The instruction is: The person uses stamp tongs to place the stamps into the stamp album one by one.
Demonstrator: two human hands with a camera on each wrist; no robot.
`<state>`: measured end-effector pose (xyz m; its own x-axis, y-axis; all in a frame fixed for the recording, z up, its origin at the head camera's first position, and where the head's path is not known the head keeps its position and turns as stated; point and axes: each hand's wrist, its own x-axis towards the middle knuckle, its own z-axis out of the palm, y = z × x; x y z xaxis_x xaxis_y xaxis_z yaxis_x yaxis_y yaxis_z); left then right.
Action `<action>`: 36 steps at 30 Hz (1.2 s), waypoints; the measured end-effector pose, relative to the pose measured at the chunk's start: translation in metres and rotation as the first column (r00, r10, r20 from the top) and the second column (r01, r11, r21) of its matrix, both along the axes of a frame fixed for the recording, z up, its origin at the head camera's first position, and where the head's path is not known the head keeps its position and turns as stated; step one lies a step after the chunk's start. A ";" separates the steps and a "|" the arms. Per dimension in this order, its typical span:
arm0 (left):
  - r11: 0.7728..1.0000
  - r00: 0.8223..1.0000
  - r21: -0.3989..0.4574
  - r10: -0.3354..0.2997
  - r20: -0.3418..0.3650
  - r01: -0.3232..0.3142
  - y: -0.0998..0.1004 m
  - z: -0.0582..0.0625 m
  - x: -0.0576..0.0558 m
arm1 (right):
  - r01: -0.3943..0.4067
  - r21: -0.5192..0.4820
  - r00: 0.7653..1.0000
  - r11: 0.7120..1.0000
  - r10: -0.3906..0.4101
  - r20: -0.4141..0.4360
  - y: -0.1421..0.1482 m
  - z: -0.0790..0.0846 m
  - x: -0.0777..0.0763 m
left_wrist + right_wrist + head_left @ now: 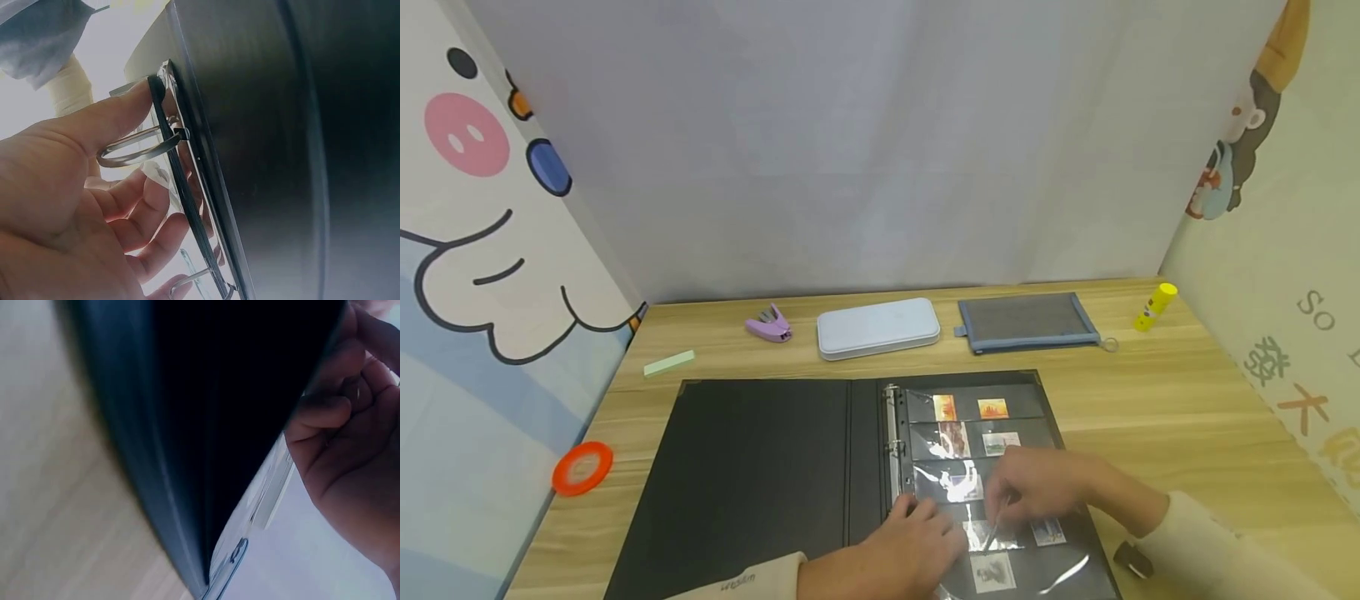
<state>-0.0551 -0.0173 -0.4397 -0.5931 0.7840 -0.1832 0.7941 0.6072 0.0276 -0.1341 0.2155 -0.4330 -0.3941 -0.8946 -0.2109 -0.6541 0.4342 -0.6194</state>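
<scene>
A black ring binder (pixel 760 467) lies open, with a clear-pocket black stamp page (pixel 1037 575) on its right side. Several stamps sit in the pocket rows, among them a grey stamp (pixel 992 573) near the bottom. My left hand (pixel 917 546) rests on the page's lower left, beside the metal rings (pixel 134 155), fingers relaxed. Over the page's lower middle, my right hand (pixel 1033 483) has curled fingers and pinches thin, pale tweezers (pixel 991 536), pointing down at a pocket. The tweezers are blurred and mostly hidden. In the right wrist view the binder cover hides the fingertips.
Along the back stand a purple stapler-like tool (pixel 770 324), a pale case (pixel 878 327), a grey mesh pouch (pixel 1030 322) and a yellow glue stick (pixel 1155 307). A green strip (pixel 668 363) and orange ring (pixel 582 468) lie left; a small brown object (pixel 1133 560) lies right.
</scene>
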 end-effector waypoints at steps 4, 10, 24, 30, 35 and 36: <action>1.000 1.000 0.003 -0.005 -0.021 0.005 0.000 -0.001 0.000 | -0.015 0.046 1.000 0.999 0.015 0.019 -0.003 0.002 0.007; 1.000 1.000 0.009 -0.009 -0.024 0.009 -0.002 -0.001 -0.001 | -0.011 0.091 1.000 0.996 0.009 0.024 -0.003 0.003 0.013; 1.000 1.000 0.015 -0.013 -0.016 0.013 -0.004 -0.002 -0.002 | 0.174 -0.038 0.985 0.984 -0.174 0.007 0.038 0.017 -0.018; 1.000 1.000 0.007 -0.006 0.004 0.006 -0.002 -0.002 -0.003 | 0.509 -0.064 0.850 0.858 -0.513 -0.119 0.089 0.024 -0.041; 1.000 1.000 -0.003 -0.013 0.002 0.013 -0.003 -0.001 -0.003 | 0.649 -0.088 0.721 0.756 -0.647 -0.248 0.124 0.015 -0.053; 1.000 1.000 -0.006 -0.014 0.004 0.014 -0.004 -0.001 -0.003 | 0.661 -0.090 0.703 0.745 -0.657 -0.272 0.129 0.013 -0.055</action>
